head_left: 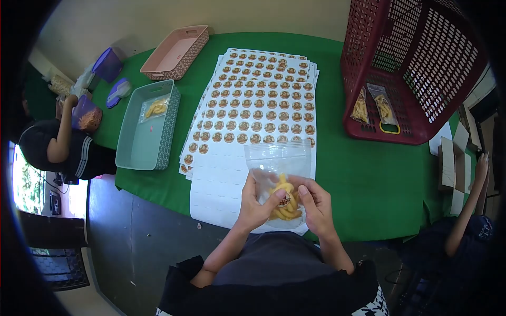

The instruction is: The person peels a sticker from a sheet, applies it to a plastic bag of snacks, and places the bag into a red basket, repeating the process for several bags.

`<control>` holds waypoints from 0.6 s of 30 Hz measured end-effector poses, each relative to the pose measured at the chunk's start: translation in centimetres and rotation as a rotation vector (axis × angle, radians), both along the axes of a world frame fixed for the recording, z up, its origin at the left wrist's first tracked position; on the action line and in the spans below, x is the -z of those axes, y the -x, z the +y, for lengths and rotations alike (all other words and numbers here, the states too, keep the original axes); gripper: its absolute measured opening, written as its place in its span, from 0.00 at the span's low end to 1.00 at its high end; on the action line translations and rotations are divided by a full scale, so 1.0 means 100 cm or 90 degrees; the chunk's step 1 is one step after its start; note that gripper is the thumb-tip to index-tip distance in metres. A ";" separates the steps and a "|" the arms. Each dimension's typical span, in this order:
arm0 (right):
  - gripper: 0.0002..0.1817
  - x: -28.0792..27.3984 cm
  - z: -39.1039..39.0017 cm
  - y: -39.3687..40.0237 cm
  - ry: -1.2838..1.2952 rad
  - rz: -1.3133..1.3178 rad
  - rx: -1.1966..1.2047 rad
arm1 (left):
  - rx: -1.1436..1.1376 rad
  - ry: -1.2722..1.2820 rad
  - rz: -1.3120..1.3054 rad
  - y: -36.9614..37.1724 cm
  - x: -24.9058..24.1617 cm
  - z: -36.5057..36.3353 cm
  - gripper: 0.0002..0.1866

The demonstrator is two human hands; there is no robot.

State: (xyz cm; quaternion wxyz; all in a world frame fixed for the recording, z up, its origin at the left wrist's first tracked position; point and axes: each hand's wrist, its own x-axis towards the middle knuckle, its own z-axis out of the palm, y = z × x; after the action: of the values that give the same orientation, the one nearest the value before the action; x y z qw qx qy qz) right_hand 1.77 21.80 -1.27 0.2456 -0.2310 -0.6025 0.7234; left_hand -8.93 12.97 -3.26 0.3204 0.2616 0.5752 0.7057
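A clear zip bag (276,158) of yellow curled snacks (287,211) is held upright between my two hands, over the near end of the sticker sheets. My left hand (256,204) is closed on the bag's left side, its thumb lying on a round brown label (283,202) on the front. On the right side, my right hand (317,206) grips the bag with the thumb near its edge and the fingers behind. Beneath is a stack of white sheets of round stickers (253,105). The top sheet's nearest rows show only blank outlines.
A green tray (126,142) with one snack bag (156,108) stands left; a pink tray (168,55) lies behind it. At right, a maroon basket (387,135) on its side contains two snack bags. Co-workers sit at the left (55,142) and right (469,231) table ends.
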 end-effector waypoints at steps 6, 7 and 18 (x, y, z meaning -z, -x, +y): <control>0.16 0.005 0.005 -0.001 0.119 0.034 -0.019 | 0.044 -0.030 0.083 0.003 -0.007 -0.002 0.22; 0.16 0.005 0.005 -0.001 0.119 0.034 -0.020 | 0.043 -0.030 0.083 0.003 -0.007 -0.002 0.22; 0.18 -0.005 0.001 -0.003 0.038 -0.010 -0.149 | -0.037 -0.113 -0.035 0.017 -0.004 -0.009 0.23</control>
State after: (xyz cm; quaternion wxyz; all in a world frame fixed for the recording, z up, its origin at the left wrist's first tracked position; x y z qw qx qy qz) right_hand 2.04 21.92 -0.80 0.1478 -0.1717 -0.6057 0.7628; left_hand -10.65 12.12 -2.87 0.2910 0.2525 0.5085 0.7700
